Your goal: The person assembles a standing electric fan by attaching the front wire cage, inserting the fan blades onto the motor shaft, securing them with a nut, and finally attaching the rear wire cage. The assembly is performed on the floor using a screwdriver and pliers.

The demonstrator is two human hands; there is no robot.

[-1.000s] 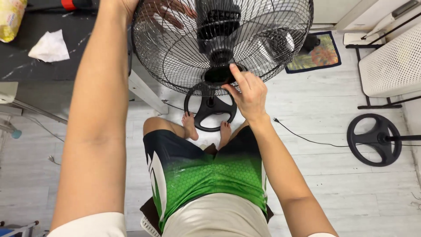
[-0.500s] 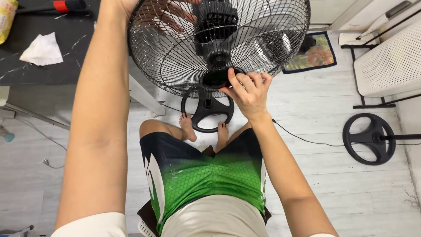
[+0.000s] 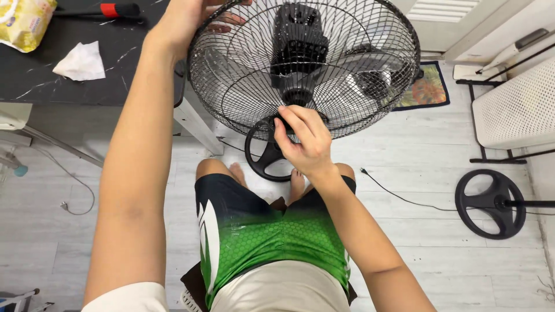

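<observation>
At fan centre, right hand pinches the black round hub cap on the black wire-cage pedestal fan, grip closed. Left hand clamps the cage rim. Likely unscrewing; next needs steady twisting.

— Where does the fan cage sit?
— At twelve o'clock, above the seated person's knees, its round base on the floor between the feet.
— And the hands?
— Left hand on the cage rim at eleven; right hand at its lower centre.
— Anything else?
— A table at ten, a second base at three.
</observation>
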